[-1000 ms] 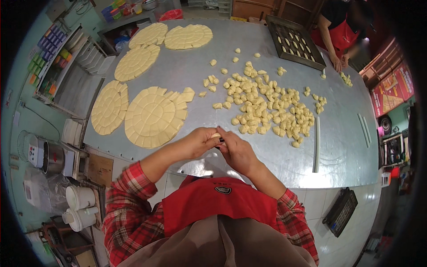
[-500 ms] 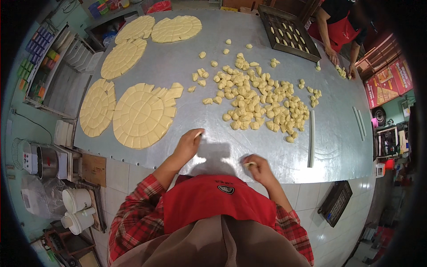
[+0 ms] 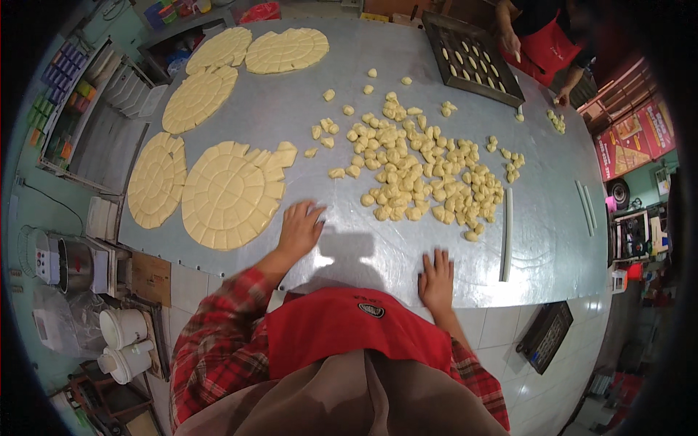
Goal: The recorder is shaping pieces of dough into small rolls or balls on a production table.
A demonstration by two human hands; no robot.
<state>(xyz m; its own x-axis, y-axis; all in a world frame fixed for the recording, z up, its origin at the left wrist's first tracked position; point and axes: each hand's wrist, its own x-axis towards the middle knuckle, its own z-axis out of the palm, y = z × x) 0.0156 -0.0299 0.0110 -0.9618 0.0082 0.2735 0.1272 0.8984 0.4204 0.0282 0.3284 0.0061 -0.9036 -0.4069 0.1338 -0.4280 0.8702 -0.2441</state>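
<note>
My left hand (image 3: 299,229) lies palm down on the metal table, fingers stretched and slightly apart, just right of a scored round of dough (image 3: 231,195). Near the table's front edge my right hand (image 3: 436,282) is also flat, its fingers pointing away from me. Whether any dough lies under either palm is hidden. Beyond my hands spreads a heap of small pale dough pieces (image 3: 407,174). Several more scored dough sheets (image 3: 157,179) cover the left side of the table.
A pale rod (image 3: 507,236) lies right of the heap. Two thinner rods (image 3: 586,207) are by the right edge. A dark baking tray (image 3: 474,59) holds rows of shaped dough at the far right. A co-worker in a red apron (image 3: 547,52) stands beside it, handling dough.
Both my hands have gone from closed around small dough pieces to flat on the table, fingers extended. The right moved slightly rightward. The co-worker's hand rose from the table toward the tray.
</note>
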